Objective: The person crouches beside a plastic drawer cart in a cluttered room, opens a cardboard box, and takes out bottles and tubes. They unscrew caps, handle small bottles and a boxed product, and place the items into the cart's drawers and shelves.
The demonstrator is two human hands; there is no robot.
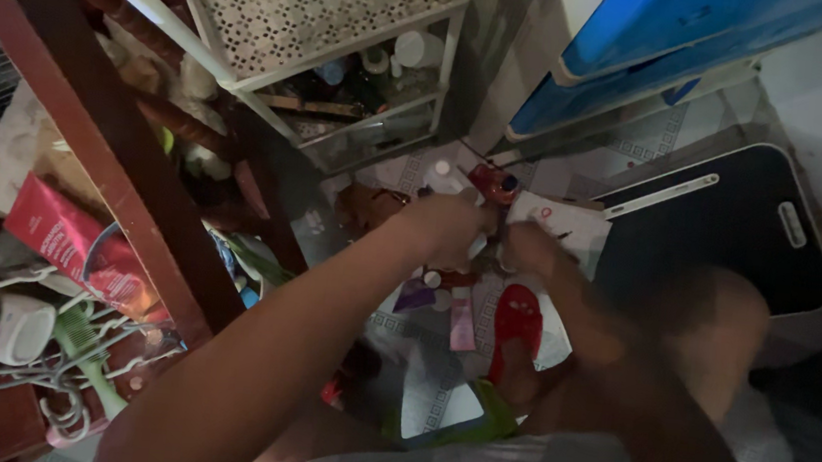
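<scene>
Red bottle [492, 183] upright betw. hands

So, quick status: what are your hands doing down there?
Left hand and right hand together over floor clutter, grips blurred. Small red-capped bottle just beyond them. Red slipper below.

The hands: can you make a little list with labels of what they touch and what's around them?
left hand: over small bottles and tubes on the floor; grip too blurred to tell
right hand: beside the left, blurred
pink tube: on the patterned floor below the hands
red slipper: on the person's foot
white rack: above, holding bottles
dark case: at the right
</scene>
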